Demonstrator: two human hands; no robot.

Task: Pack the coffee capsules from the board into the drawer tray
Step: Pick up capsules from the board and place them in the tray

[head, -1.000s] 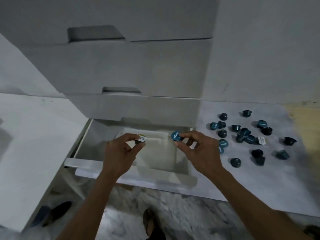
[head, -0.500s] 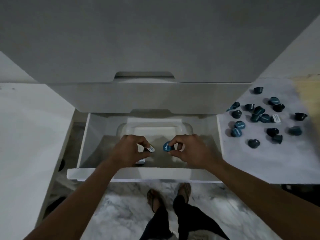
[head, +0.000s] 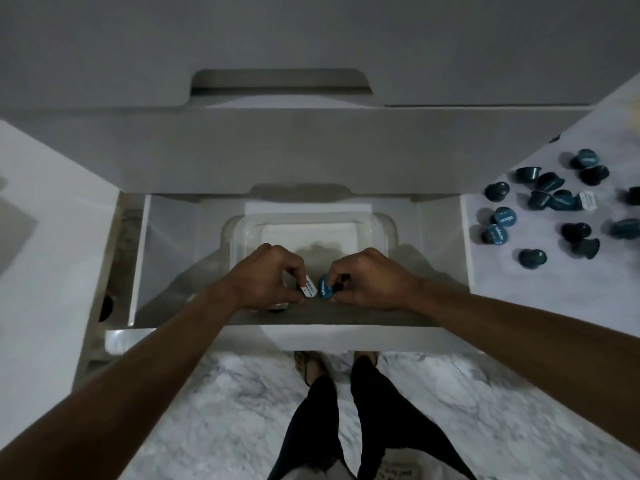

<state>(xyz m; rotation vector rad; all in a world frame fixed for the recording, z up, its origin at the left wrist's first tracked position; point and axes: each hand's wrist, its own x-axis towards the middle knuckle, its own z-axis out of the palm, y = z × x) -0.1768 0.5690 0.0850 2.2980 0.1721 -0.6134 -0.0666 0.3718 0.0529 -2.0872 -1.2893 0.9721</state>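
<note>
You see: hands 2 — left hand (head: 263, 277), right hand (head: 369, 278) | held capsules 2 | board capsules (head: 504, 216) roughly 16 | tray (head: 239, 230) 1 | drawer (head: 138, 265) 1

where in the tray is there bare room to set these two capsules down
The clear tray is bare across its far half, between its back rim and the knuckles. The near edge is crowded: the left hand with a white-lidded capsule and the right hand with a blue-lidded capsule nearly meet there. The capsules on the board are clustered.

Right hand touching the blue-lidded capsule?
Touching. The head view shows the right hand's fingertips pinching the blue-lidded capsule at its edge, over the drawer's near end. No gap shows between them.
</note>
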